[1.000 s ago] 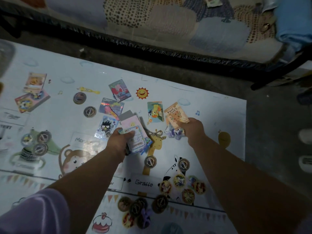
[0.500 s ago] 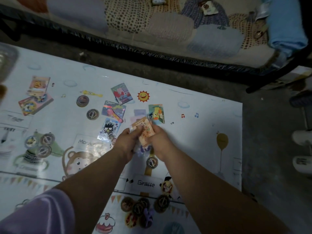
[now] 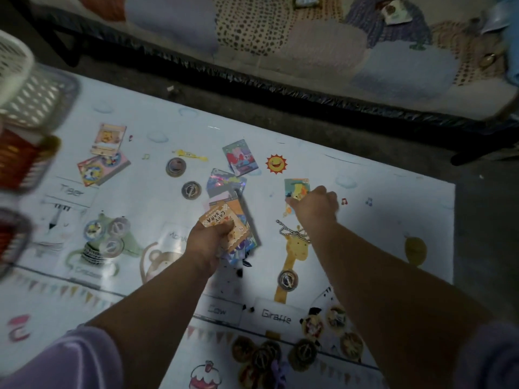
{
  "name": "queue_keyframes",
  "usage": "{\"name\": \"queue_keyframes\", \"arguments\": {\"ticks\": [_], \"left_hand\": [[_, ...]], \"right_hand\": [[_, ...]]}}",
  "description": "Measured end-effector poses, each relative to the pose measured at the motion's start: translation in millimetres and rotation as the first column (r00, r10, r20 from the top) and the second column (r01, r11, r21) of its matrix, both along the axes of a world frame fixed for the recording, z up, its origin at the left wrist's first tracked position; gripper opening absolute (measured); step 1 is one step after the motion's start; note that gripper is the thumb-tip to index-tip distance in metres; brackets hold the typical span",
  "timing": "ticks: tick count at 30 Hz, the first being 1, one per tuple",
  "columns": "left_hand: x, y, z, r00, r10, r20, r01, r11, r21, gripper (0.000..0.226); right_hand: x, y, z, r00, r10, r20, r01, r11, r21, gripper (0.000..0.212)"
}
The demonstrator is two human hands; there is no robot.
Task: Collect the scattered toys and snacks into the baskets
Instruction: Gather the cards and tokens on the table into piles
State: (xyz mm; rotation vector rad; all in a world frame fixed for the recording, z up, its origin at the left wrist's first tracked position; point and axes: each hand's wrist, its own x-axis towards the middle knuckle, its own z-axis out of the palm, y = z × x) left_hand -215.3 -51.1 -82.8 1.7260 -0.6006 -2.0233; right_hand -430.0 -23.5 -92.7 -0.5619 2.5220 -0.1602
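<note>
Cards (image 3: 241,217) are bunching in your gripping left hand (image 3: 209,242), likely saving trips, while your right hand (image 3: 316,204) is pinching a loose card (image 3: 295,188) mid-mat (image 3: 365,234); baskets (image 3: 31,99) are waiting at its left edge.

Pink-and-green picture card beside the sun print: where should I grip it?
Probably its right long edge, coming from the sun print side: the pink-and-green picture card lies flat on the printed play mat, and the shiny holographic card crowds its near end.

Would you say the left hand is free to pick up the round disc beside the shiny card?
Probably not: the left hand grips a card stack topped by the Capybara packet, though the disc lies uncovered close by.
</note>
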Motion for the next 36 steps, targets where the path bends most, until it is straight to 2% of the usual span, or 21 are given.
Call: {"name": "queue_keyframes", "arguments": {"ticks": [3, 5, 7, 10, 13, 14, 16, 18, 20, 23, 26, 29, 33, 36], "left_hand": [[17.0, -10.9, -1.0, 0.998, 0.053, 0.040, -0.052, 0.999, -0.015, 0.030], [26.9, -18.9, 0.8, 0.994, 0.089, 0.057, -0.088, 0.996, -0.029, 0.026], [37.3, -27.1, 0.4, 0.987, 0.132, 0.089, -0.129, 0.991, -0.035, 0.026], [50.0, -35.1, 0.0, 0.980, 0.184, 0.077, -0.182, 0.983, -0.031, 0.032], [60.8, -41.3, 0.9, 0.972, 0.226, 0.070, -0.224, 0.974, -0.029, 0.035], [64.5, -43.6, 1.5, 0.969, 0.241, 0.059, -0.240, 0.970, -0.028, 0.035], [74.1, -47.9, -0.3, 0.968, 0.249, 0.029, -0.249, 0.968, -0.016, 0.035], [85.5, -52.1, -3.7, 0.966, 0.260, 0.016, -0.260, 0.966, -0.003, 0.033], [96.0, -54.7, -6.9, 0.965, 0.263, 0.007, -0.263, 0.965, 0.005, 0.024], [108.6, -56.0, -10.7, 0.954, 0.299, -0.003, -0.299, 0.954, 0.035, 0.017], [116.2, -55.2, -9.7, 0.946, 0.324, -0.030, -0.322, 0.945, 0.059, 0.020], [117.4, -54.1, -8.5, 0.943, 0.330, -0.041, -0.327, 0.943, 0.069, 0.021], [111.6, -53.5, -1.7, 0.955, 0.290, -0.068, -0.286, 0.956, 0.070, 0.017], [108.7, -52.3, 2.5, 0.960, 0.269, -0.080, -0.264, 0.962, 0.066, 0.018]], "right_hand": [[6.9, -8.1, -11.6, 0.998, 0.017, -0.067, -0.015, 0.999, 0.032, 0.077], [7.3, -12.0, -15.4, 0.997, -0.075, -0.010, 0.075, 0.997, -0.004, 0.076], [9.0, -18.8, -18.6, 0.993, -0.089, 0.076, 0.092, 0.995, -0.038, 0.065], [20.9, -38.3, -17.5, 0.976, -0.061, 0.209, 0.126, 0.942, -0.311, 0.039], [36.3, -73.1, -7.0, 0.958, -0.035, 0.284, 0.157, 0.893, -0.421, 0.041], [39.5, -85.8, -7.1, 0.963, 0.019, 0.268, 0.099, 0.902, -0.420, 0.042], [44.7, -108.5, -6.0, 0.973, 0.197, 0.121, -0.151, 0.937, -0.315, 0.047], [52.2, -124.3, -2.8, 0.922, 0.387, 0.024, -0.381, 0.916, -0.124, 0.052], [61.5, -134.3, -2.2, 0.859, 0.510, 0.030, -0.511, 0.860, 0.002, 0.054], [74.6, -132.0, -6.0, 0.765, 0.636, 0.100, -0.642, 0.765, 0.047, 0.062], [80.9, -123.8, -6.7, 0.725, 0.682, 0.097, -0.687, 0.726, 0.030, 0.059], [86.3, -122.4, -6.5, 0.702, 0.711, 0.028, -0.712, 0.700, 0.058, 0.054], [97.9, -125.7, -7.1, 0.772, 0.634, -0.038, -0.628, 0.771, 0.107, 0.055], [103.1, -126.1, -5.9, 0.837, 0.547, -0.025, -0.542, 0.833, 0.110, 0.068]]}}
